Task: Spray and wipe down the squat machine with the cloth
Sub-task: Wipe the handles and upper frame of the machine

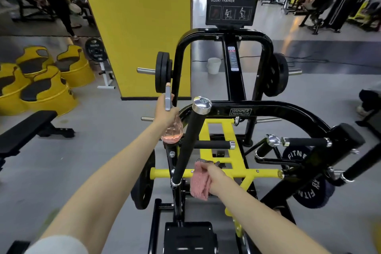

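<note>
Footplate (189,237), black, at the lower edge, part of the squat machine (268,107). Right hand (217,177): fingers curled into a pink cloth (199,184), fingertips hidden behind it; the cloth is bunched at the hand and hangs below it, pressed to the yellow crossbar (263,173), just right of the black handle post (188,144). Plate (309,194), black with white lettering, low on the right side of the machine, well apart from the cloth. Left hand (165,110): fingers wrapped round the neck of a spray bottle (172,132); the clear body, with pinkish liquid, hangs below the hand and touches or nearly touches the handle post, and the grey spray head stands up above the fingers. The bottle is higher and further left than the cloth, with the post between them. Bench (26,130), black, on the floor to the left. Yellow drums (49,90), four, grouped on the floor at far left. Rear plates (162,72) on the left horn of the frame. Bucket (213,65), white, on the floor behind the frame. Pillar (140,27), yellow. Placard (231,10), black, reading "SQUAT TRAINER", at the top of the machine.
</note>
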### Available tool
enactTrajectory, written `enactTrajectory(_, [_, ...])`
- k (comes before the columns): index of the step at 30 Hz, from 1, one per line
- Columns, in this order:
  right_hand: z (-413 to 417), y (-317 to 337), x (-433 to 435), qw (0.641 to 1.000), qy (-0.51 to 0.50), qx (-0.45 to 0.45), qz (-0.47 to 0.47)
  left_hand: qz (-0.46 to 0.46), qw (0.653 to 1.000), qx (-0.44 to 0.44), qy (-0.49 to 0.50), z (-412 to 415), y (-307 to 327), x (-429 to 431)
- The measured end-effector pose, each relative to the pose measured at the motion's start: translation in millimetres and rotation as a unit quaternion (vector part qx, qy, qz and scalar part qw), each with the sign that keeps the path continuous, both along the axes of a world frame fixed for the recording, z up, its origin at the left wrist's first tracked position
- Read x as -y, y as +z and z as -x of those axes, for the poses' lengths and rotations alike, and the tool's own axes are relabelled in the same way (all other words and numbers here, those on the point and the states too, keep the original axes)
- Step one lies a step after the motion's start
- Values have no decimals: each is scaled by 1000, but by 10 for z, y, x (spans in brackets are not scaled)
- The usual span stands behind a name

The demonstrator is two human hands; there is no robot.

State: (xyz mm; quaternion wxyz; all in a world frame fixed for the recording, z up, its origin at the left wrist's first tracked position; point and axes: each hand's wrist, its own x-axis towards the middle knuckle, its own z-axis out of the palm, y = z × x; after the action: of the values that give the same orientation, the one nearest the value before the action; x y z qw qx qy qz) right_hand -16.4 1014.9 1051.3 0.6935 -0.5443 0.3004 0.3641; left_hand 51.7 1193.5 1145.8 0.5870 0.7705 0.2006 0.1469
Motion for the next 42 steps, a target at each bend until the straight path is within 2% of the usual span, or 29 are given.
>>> enactTrajectory(6, [-16,-30,0,1000,1,-3,4,-41,999,12,21,-43,-83,-31])
enactTrajectory(16, [8,-58,-77,1000,-19,-14,-12,-58,998,-1,-13,-95,-159,-55])
enactTrajectory(27, [-24,-169,-10,998,28,45,30,12,997,-19,-69,-70,-129,-104])
enactTrajectory(32, [9,-161,146,1000,1,25,9,-31,998,-13,-47,22,-143,-89])
enactTrajectory(34, [-14,-156,230,999,-5,30,9,-55,998,-33,-21,151,-168,-99])
enactTrajectory(38, [-67,-153,369,999,-3,50,19,-10,993,-60,102,639,-353,-72])
enactTrajectory(41, [-54,-155,407,998,28,55,6,-19,964,-127,234,1142,-688,78])
enactTrajectory(42, [-44,-158,394,998,35,52,0,-6,956,-154,251,1283,-795,153])
